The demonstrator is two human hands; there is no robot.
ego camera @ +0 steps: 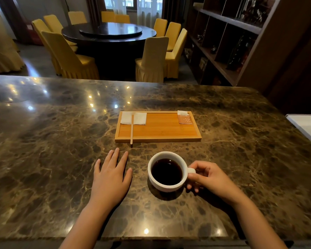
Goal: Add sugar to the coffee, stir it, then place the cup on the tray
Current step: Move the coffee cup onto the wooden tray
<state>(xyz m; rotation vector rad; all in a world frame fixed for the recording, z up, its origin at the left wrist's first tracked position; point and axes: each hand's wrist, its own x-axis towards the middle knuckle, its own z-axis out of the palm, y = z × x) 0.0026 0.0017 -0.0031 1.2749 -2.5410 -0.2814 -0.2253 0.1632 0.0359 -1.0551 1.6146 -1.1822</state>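
A white cup [152, 178] full of black coffee stands on the marble counter, near the front. My right hand [211, 178] is closed around its handle on the right side. Flat on the counter to the left of the cup rests my left hand [110, 175], fingers spread and holding nothing. Behind them lies a wooden tray [158, 132]. An orange sugar packet [185, 117] leans in the tray's far right corner. A white napkin [134, 118] sits in its far left corner, and a wooden stir stick [132, 130] lies across it, sticking out over the tray's front rim.
The brown marble counter [52, 141] stretches wide to both sides. A white surface [307, 128] abuts it at the right edge. Beyond the counter are a dark round table [109, 33] with yellow-covered chairs and a dark shelf unit [232, 36] at the right.
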